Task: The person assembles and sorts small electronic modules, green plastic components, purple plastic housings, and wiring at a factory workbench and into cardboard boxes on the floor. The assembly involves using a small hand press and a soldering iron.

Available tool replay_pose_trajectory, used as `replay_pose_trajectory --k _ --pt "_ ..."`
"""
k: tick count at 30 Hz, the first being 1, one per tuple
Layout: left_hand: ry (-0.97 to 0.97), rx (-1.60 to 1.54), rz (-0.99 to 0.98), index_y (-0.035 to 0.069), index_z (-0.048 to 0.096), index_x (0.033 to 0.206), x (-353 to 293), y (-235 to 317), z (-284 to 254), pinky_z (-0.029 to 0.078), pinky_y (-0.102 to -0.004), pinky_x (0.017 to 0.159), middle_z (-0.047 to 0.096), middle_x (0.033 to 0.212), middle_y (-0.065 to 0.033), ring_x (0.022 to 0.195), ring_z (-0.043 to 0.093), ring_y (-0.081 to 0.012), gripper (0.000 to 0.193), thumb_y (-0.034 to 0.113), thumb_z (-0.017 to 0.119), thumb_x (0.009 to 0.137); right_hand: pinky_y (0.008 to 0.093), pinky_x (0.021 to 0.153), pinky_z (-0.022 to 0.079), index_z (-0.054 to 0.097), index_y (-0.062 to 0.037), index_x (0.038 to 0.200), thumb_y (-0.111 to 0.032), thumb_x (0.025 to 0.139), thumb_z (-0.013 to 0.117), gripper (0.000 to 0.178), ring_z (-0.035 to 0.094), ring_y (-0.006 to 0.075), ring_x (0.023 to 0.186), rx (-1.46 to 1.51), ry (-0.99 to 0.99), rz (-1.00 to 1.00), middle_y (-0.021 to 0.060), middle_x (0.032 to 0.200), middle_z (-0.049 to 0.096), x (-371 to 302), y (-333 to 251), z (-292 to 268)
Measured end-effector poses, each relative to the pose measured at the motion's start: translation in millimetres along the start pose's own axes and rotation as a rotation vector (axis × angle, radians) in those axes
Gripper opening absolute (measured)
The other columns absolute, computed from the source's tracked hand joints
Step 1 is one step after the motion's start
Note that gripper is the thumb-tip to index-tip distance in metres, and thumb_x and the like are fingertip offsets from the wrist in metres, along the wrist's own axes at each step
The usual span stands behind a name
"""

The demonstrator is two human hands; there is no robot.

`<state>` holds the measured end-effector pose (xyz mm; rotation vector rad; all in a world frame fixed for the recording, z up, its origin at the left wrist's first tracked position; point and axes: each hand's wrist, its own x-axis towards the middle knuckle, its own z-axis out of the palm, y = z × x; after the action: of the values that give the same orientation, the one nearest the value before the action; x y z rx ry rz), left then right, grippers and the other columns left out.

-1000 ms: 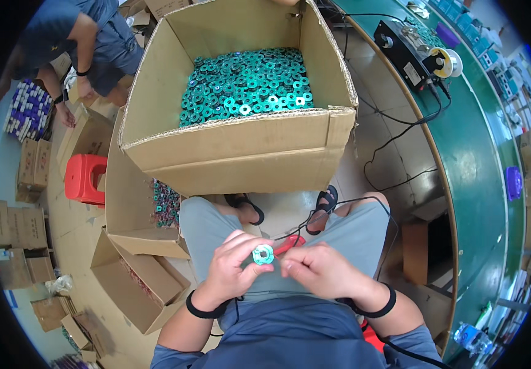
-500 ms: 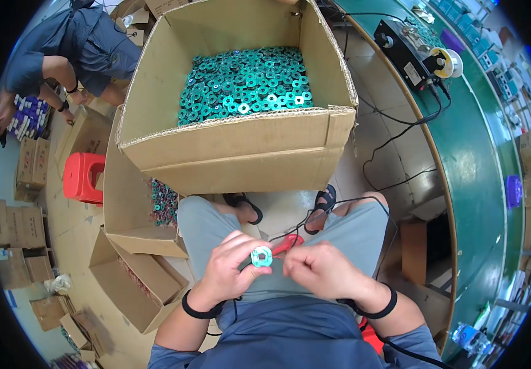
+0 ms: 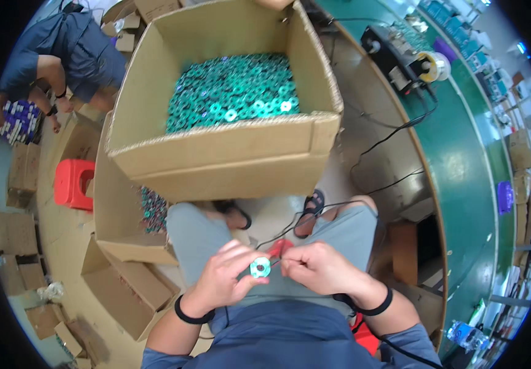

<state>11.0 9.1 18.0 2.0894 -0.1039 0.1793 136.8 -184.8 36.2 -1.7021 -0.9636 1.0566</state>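
In front of my lap, my left hand (image 3: 223, 275) pinches a small green ring-shaped part (image 3: 260, 267) between thumb and fingers, its central hole facing up. Close beside it on the right, my right hand (image 3: 316, 267) is closed, thumb against the curled fingers. A thin dark strand seems to run between the ring and these fingertips, too fine to make out. Beyond the hands, between my thighs, shows a red object (image 3: 279, 248), partly hidden, with a black cord near it. A large cardboard box (image 3: 222, 161) in front of my knees holds a heap of similar green rings (image 3: 234, 92).
Left of my legs stand open cartons (image 3: 118, 286), one with more rings and reddish bits. A red stool (image 3: 73, 184) is farther left, near a bending co-worker (image 3: 71, 58). Along the right runs a green workbench (image 3: 462, 203) bearing a black device (image 3: 391, 61), a wire spool (image 3: 434, 66) and cables.
The whole view has shifted slightly, so the surroundings sit a little farther left. My left hand still pinches the ring; my right hand stays closed close beside it.
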Motion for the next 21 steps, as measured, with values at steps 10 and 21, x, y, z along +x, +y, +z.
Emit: replay_pose_trajectory --k 10,21 --pt "-0.001 -0.010 0.015 0.005 0.071 0.097 4.6 10.9 0.6 0.051 -0.0370 0.071 0.068 0.083 -0.0094 0.074 0.062 -0.0303 0.033 0.024 0.083 0.073 0.0366 0.059 0.045 0.058 -0.0026 0.085 -0.012 0.094 0.054 0.015 0.052 0.0184 0.060 0.025 -0.076 -0.164 0.0126 0.067 0.056 -6.6 -0.4 12.0" --pt "-0.025 -0.025 0.047 -0.001 0.067 0.097 13.5 39.1 2.6 0.049 -0.0400 0.074 0.065 0.088 -0.0171 0.082 0.060 -0.0355 0.024 0.007 0.072 0.075 0.0410 0.062 0.046 0.055 -0.0003 0.083 -0.015 0.095 0.051 0.020 0.057 0.0300 0.063 0.018 0.037 -0.210 0.0174 0.070 0.057 -12.9 -5.6 -4.8"
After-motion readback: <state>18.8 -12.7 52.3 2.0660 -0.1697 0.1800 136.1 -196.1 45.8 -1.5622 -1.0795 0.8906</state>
